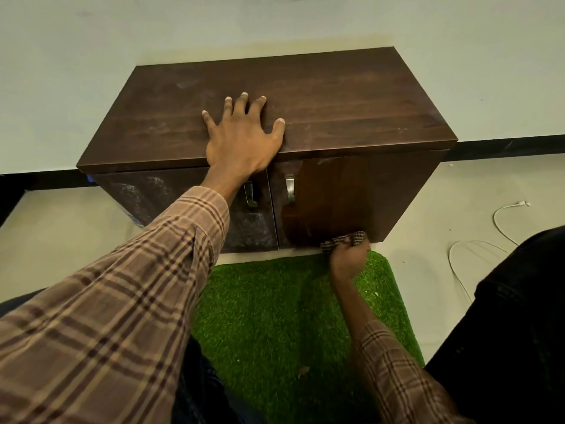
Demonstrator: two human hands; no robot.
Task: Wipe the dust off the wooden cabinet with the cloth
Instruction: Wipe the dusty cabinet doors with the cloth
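Note:
A low dark wooden cabinet (336, 99) with two doors and metal handles stands against the pale wall. My left hand (241, 139) lies flat on its top near the front edge, fingers spread, holding nothing. My right hand (348, 258) grips a checked cloth (344, 241) and presses it against the bottom edge of the right door (351, 197). The left door (189, 197) looks dusty and smeared; the right door looks darker and cleaner.
A green artificial-grass mat (275, 316) lies on the floor in front of the cabinet. A white cable (501, 221) trails across the floor at the right. My dark trouser leg (513, 316) fills the lower right. A black skirting strip runs along the wall.

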